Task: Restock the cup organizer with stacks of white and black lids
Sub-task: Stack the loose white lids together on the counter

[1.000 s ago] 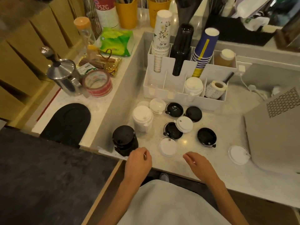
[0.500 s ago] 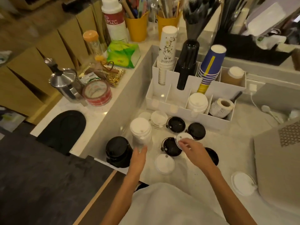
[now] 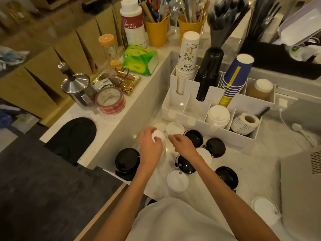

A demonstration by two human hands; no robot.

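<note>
My left hand [image 3: 151, 146] curled round the white lid stack [image 3: 159, 136] on the desk [image 3: 251, 162], right hand [image 3: 182, 145] beside it, grip I cannot tell, organizer [image 3: 198, 100] just behind, cups [image 3: 188, 56] marked JASMINE, bottle [image 3: 132, 26] marked KPSZG, black lids [image 3: 215, 146] scattered rightward.

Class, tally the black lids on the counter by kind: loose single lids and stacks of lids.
Loose single black lids: 4
Black lid stacks: 1
Total: 5
</note>
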